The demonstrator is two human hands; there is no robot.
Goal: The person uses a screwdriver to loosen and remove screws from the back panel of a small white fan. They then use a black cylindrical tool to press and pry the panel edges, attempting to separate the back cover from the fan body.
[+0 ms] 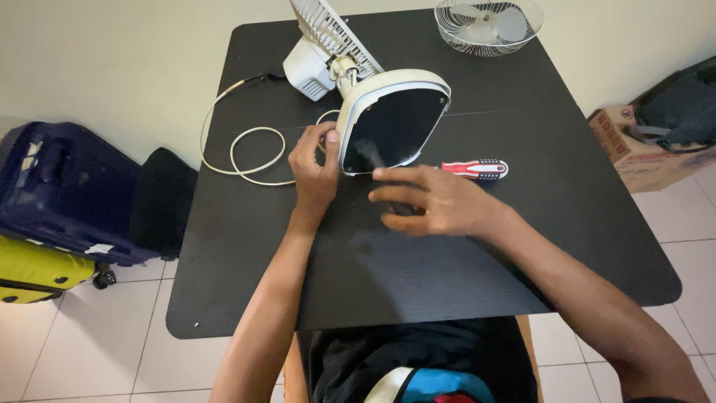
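sideways, white fan base (393,119), black underside, in left hand (313,168)

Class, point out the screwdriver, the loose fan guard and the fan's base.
screwdriver (476,169): head view, on its red and white handle.
fan guard (456,39): head view, on its wire rim.
fan's base (394,128): head view, on the dark underside.

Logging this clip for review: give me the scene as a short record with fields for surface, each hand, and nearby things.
surface: black table
left hand: grips the edge of the white fan base, tipped up to show its dark underside
right hand: on a dark tool at the base's lower edge; grip unclear
beside right hand: red-handled screwdriver, lying flat
far corner: detached wire fan guard
left of base: white power cord, looped
floor: suitcases, cardboard box
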